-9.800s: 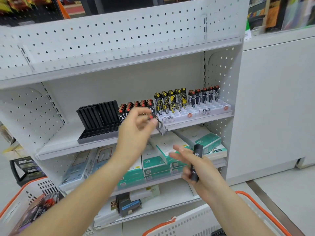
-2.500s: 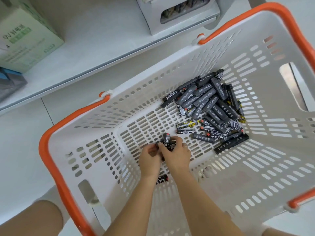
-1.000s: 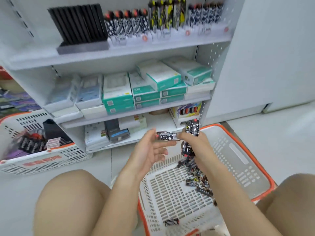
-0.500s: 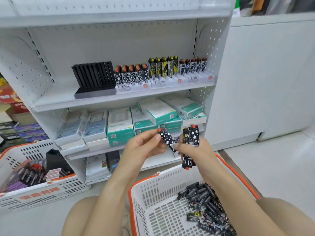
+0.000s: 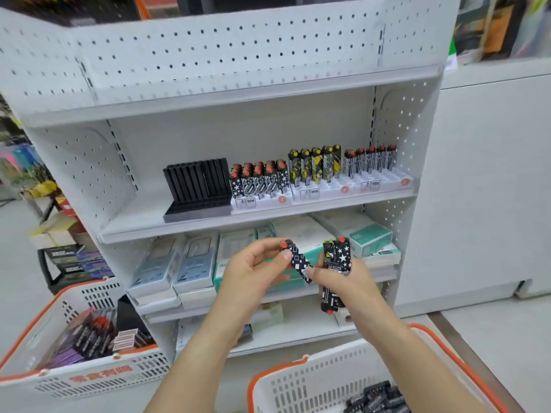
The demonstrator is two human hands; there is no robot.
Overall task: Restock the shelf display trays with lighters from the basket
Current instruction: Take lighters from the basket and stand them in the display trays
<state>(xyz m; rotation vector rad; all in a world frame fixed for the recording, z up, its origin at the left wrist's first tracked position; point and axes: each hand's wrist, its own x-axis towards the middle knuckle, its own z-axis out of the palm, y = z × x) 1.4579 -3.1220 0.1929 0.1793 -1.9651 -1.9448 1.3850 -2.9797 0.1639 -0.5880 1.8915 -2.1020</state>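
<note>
White shop shelves [image 5: 268,93] w/ peg holes fill the view, w/ a pale floor below. On the middle shelf [image 5: 185,226] sit the display trays [image 5: 322,193], near its right end, w/ a black rack [image 5: 198,189] just left of them. All 3 trays have lighters standing up at the back. Front slots look free, esp. in the right two.

At the bottom edge is the white basket w/ orange rim [image 5: 301,383]. More dark lighters [image 5: 378,400] lie in a pile in it. Another basket [image 5: 74,353] sits at the left w/ other stuff.

Both hands are up in front of the lower shelves, well below the trays. The left hand [image 5: 253,269] pinches one black-and-white lighter [image 5: 298,262] by its top, thumb and fingers pressed on it. It lies tilted: red cap up and left, bottom end down and right, touching the right hand's thumb. The right hand [image 5: 346,281] is curled round a small bunch of lighters [image 5: 335,272]. Those stand about straight up and down. One red cap points up, one points down.

Step, I think: lighters are picked, one is being pulled out to go in a tray. Next the left hand needs to lift it to the left tray w/ the matching red-cap ones, turn it straight, cap up, and push it into a free slot w/o knocking the others over.
</note>
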